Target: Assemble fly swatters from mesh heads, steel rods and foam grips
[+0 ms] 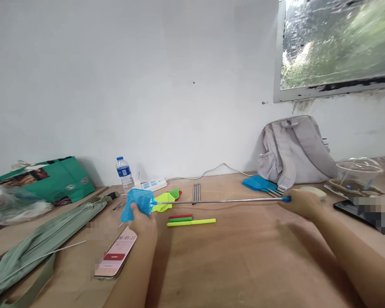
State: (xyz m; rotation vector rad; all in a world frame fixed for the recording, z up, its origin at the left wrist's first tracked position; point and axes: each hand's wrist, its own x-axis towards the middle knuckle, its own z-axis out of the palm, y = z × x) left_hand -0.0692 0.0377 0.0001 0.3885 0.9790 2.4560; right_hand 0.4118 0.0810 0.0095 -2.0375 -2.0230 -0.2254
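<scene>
My left hand [143, 219] is clamped on the blue mesh head [137, 204] of a telescopic fly swatter; fingers wrap its near edge, thumb on top. My right hand [300, 202] is closed round the blue handle tip [286, 198] at the other end. The metal rod [218, 200] runs between them, pulled out long, level, just above the wooden table [237, 256], left to right across the middle of the scene.

Doing this well, as I judge it: keep both hands pulling or pushing straight along the rod line, no bending, since thin telescoping sections kink easily. Grip the mesh at its neck rather than crumpling the flap. Keep the rod clear of what lies under it.

The swatter sits wholly between my hands, head at left, handle at right, touching both.

Around it: yellow-green and red mesh heads [167, 197] just right of the blue one, on the table. Collapsed metal rods [196, 192] lie beyond the rod, far side. Red, green and yellow handle sleeves [189, 220] lie just near of it. Another blue swatter head [258, 183] rests by the grey backpack [291, 149], far right. A phone with a timer screen [117, 252] lies just left of my left forearm. Water bottle [124, 173] and power strip [152, 184] sit at the wall, a green bag [51, 177] far left, a clear bowl [357, 169] far right.
</scene>
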